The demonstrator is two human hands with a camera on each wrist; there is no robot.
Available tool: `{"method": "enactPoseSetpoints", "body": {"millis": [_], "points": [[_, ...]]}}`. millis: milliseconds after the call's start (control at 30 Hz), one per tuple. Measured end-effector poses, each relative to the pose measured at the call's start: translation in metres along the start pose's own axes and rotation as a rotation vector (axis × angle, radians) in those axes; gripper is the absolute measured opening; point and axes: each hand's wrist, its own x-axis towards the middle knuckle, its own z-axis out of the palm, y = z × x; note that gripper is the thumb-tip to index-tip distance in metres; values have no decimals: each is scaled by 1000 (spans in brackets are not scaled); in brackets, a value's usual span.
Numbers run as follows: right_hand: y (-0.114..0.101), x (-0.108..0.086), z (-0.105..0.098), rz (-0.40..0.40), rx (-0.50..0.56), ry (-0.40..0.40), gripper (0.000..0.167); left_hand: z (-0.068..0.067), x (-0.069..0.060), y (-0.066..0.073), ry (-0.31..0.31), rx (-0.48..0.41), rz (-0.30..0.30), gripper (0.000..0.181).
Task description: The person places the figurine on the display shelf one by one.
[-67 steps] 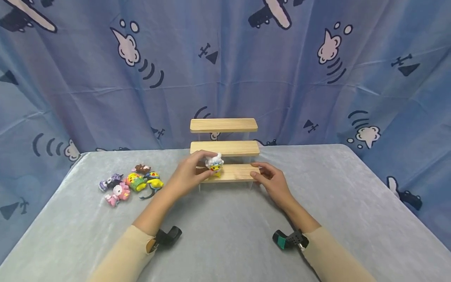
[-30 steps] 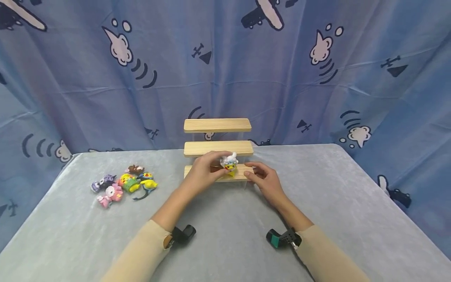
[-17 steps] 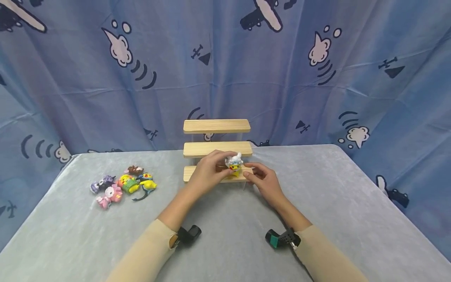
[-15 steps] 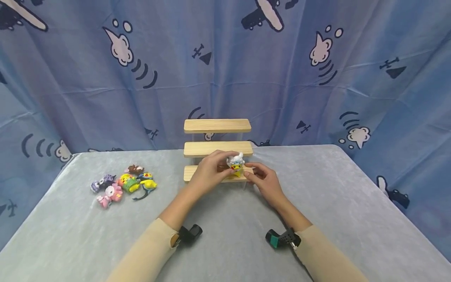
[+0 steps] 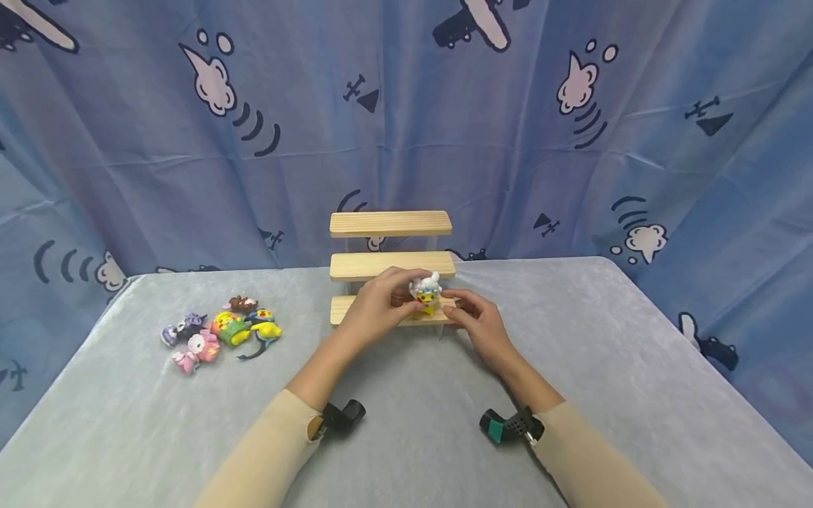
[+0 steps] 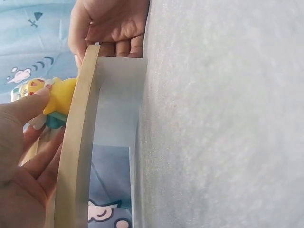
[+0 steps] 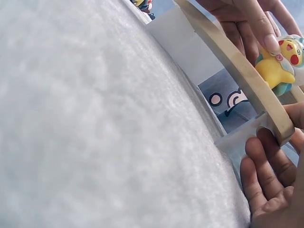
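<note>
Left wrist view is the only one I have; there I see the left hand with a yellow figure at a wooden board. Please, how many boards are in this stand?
Observer: Three; the head view shows a top board, a middle board and a bottom board.
Operator: Thank you. Besides the yellow figure in the left hand, are there other figures?
Observer: Yes, a cluster of figures lies to the person's left of the boards.
Operator: Does this cluster touch the boards?
Observer: No, some tabletop shows between them in the head view.
</note>
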Motion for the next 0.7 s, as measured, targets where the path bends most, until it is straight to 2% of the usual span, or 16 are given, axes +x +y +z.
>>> {"method": "enactPoseSetpoints", "body": {"millis": [133, 433, 700], "points": [[0, 0, -2, 21, 13, -19, 36, 0, 0, 0, -6, 12, -5, 50], [7, 3, -13, 83, 125, -108, 41, -4, -1, 2, -34, 71, 0, 50], [6, 4, -13, 57, 131, -116, 42, -7, -1, 6, -48, 116, -6, 53]]}}
